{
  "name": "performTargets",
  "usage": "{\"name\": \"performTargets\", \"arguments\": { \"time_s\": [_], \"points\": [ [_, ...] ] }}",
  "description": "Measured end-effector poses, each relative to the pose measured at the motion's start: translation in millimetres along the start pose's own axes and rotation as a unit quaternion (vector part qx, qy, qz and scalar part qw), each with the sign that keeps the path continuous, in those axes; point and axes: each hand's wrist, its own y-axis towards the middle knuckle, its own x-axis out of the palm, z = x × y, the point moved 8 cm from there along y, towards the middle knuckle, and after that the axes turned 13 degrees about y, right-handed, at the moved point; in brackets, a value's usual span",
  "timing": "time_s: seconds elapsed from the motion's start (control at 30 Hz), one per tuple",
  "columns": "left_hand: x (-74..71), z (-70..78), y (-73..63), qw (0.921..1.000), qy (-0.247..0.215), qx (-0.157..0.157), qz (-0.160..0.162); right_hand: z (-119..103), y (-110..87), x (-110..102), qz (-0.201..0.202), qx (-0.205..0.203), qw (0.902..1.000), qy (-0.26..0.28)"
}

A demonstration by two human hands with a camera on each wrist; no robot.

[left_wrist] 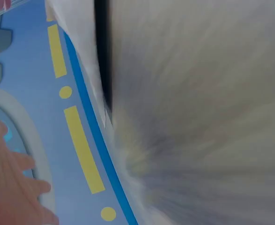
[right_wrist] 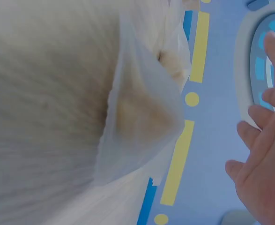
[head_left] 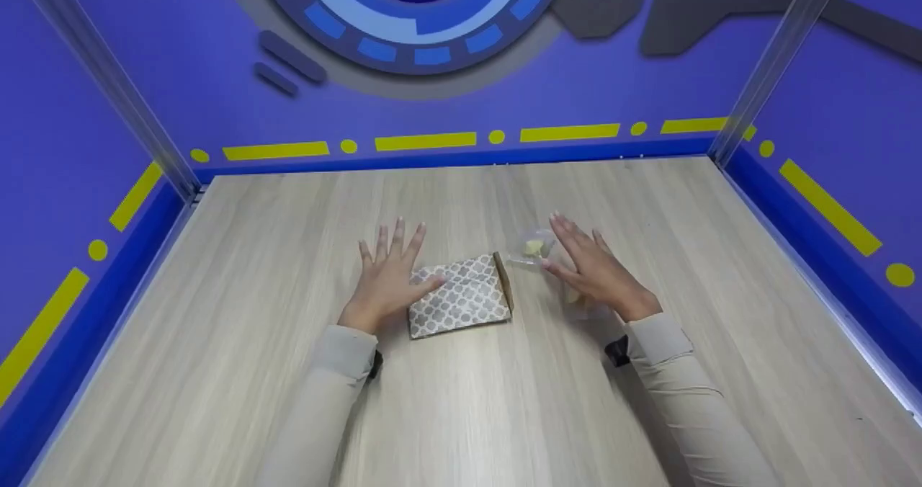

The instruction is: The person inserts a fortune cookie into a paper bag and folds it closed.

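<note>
Beige sleeves (head_left: 317, 408) forward; hands (head_left: 389, 279) (head_left: 596, 274) empty, straight-fingered, near patterned box (head_left: 464, 303), clear bag (head_left: 531, 248).

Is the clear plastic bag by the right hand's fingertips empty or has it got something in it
Not empty: a small pale yellow lump shows through the clear plastic bag in the head view.

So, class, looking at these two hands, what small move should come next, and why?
Probably the right hand should lower and pinch the nearer clear bag: its fingers are extended and hold nothing, and in the head view it partly covers that bag. The left hand, also free, overlaps the patterned box there.
</note>
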Motion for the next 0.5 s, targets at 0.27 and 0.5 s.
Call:
{"name": "performTargets", "arguments": {
  "time_s": [0.27,0.5],
  "points": [
    [18.3,21.7,3.0,0.9952,0.001,0.061,-0.076,-12.0,3.0,17.5,-0.063,-0.022,0.9978,-0.004],
    [27.8,44.7,7.2,0.9886,0.02,0.104,-0.106,-20.7,6.0,37.7,-0.108,-0.032,0.9934,-0.023]
  ]
}}
